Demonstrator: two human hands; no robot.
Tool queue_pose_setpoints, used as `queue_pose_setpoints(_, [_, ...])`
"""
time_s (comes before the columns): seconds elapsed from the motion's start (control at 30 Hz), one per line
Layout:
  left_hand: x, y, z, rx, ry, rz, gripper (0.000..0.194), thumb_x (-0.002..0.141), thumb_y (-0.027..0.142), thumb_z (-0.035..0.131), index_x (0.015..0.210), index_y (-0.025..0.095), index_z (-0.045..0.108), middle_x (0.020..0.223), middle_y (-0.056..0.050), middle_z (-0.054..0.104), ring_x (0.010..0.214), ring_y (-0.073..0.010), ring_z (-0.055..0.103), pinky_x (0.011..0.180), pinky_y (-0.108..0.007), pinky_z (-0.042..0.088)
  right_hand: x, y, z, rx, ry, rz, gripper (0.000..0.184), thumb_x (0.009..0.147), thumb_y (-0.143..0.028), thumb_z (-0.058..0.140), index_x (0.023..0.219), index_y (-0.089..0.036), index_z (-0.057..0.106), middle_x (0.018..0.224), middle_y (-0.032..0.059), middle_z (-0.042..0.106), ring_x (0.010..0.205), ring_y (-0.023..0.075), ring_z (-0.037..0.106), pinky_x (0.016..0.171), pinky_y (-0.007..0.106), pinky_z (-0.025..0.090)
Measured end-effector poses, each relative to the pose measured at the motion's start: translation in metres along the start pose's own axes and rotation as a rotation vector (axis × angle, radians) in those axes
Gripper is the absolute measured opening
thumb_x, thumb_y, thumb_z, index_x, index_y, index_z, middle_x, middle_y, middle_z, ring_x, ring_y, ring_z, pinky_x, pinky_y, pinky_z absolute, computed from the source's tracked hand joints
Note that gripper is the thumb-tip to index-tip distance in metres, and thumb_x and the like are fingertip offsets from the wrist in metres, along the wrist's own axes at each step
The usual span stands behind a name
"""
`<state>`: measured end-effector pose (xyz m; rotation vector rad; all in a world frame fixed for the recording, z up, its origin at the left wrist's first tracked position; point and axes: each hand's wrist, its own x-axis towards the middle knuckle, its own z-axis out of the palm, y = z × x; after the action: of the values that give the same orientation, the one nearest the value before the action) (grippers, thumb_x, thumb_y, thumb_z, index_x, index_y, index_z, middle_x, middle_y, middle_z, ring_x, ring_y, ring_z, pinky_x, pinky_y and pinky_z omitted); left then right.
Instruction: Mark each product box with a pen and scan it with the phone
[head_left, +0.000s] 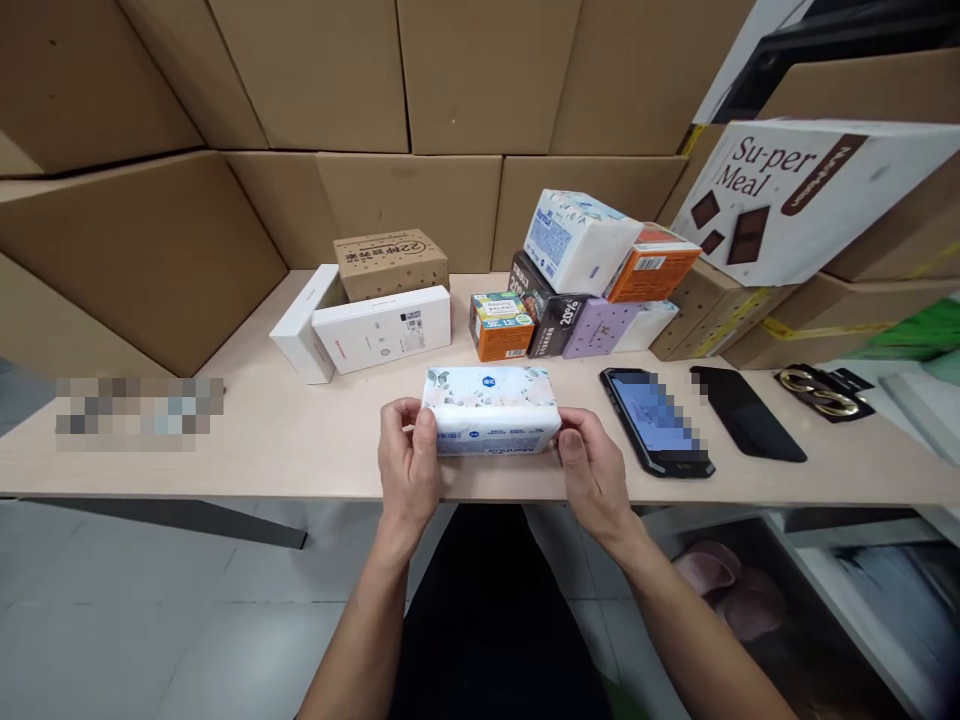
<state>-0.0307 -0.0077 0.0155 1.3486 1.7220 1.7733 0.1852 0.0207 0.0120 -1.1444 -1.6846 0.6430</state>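
A white tissue pack (491,410) with a leaf pattern and blue print lies crosswise near the table's front edge, between my two hands. My left hand (409,460) grips its left end, thumb on the near side. At the right end, my right hand (596,465) holds the pack's corner with the thumb and curled fingers. Behind the pack stands a small orange box (501,327). A second tissue pack (581,240) rests on top of a dark box (547,305) and a purple box (596,328), beside another orange box (654,262).
White boxes (382,328) and a brown printed box (391,263) stand at the back left. A rugged phone (658,422), a black phone-shaped slab (748,413) and gold rings (817,390) lie at right. Cardboard boxes (480,75) wall the back. A white "Su-per Meal" box (810,200) leans at right.
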Motion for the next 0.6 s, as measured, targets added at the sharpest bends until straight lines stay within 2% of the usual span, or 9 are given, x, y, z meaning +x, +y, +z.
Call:
queue_pose_setpoints(0.1, [0.000, -0.001, 0.003, 0.010, -0.007, -0.018, 0.035, 0.099, 0.055, 0.049, 0.103, 0.022, 0.058, 0.098, -0.003, 0.063, 0.091, -0.0187, 0.060, 0.076, -0.031, 0.046, 0.000, 0.004, 0.004, -0.001, 0.030, 0.008, 0.046, 0.100, -0.061, 0.039, 0.100, -0.021, 0.062, 0.089, 0.0050, 0.068, 0.077, 0.0184, 0.063, 0.070, 0.032, 0.050])
queue_pose_setpoints(0.2, [0.000, 0.001, 0.002, 0.005, -0.019, -0.011, 0.035, 0.099, 0.055, 0.049, 0.101, 0.021, 0.059, 0.096, -0.003, 0.064, 0.087, -0.0176, 0.061, 0.074, -0.030, 0.047, 0.004, 0.003, 0.007, -0.026, 0.058, -0.019, 0.045, 0.100, -0.060, 0.039, 0.097, -0.021, 0.061, 0.089, 0.0050, 0.068, 0.077, 0.0180, 0.062, 0.070, 0.032, 0.050])
queue_pose_setpoints(0.37, [-0.002, 0.000, 0.000, -0.055, 0.007, 0.057, 0.028, 0.098, 0.048, 0.056, 0.102, 0.021, 0.062, 0.097, -0.003, 0.065, 0.086, -0.0168, 0.062, 0.074, -0.029, 0.050, 0.008, -0.003, 0.008, -0.090, 0.100, -0.087, 0.032, 0.099, -0.050, 0.047, 0.095, -0.021, 0.060, 0.087, 0.0048, 0.067, 0.076, 0.0178, 0.062, 0.071, 0.033, 0.052])
queue_pose_setpoints(0.5, [-0.006, -0.011, 0.001, -0.188, 0.033, 0.185, 0.021, 0.092, 0.035, 0.064, 0.108, 0.021, 0.063, 0.106, -0.005, 0.064, 0.096, -0.0179, 0.064, 0.086, -0.033, 0.054, 0.007, 0.001, 0.010, -0.044, 0.081, -0.150, 0.023, 0.098, -0.038, 0.051, 0.112, -0.021, 0.060, 0.112, 0.0101, 0.071, 0.098, 0.0213, 0.068, 0.086, 0.037, 0.056])
queue_pose_setpoints(0.6, [-0.008, -0.015, 0.002, -0.281, 0.049, 0.170, 0.029, 0.087, 0.025, 0.065, 0.115, 0.022, 0.058, 0.113, -0.006, 0.062, 0.103, -0.0195, 0.065, 0.094, -0.038, 0.055, 0.004, 0.008, 0.013, -0.040, 0.083, -0.171, 0.021, 0.093, -0.029, 0.055, 0.112, -0.022, 0.059, 0.122, 0.0124, 0.069, 0.113, 0.0247, 0.068, 0.096, 0.042, 0.056])
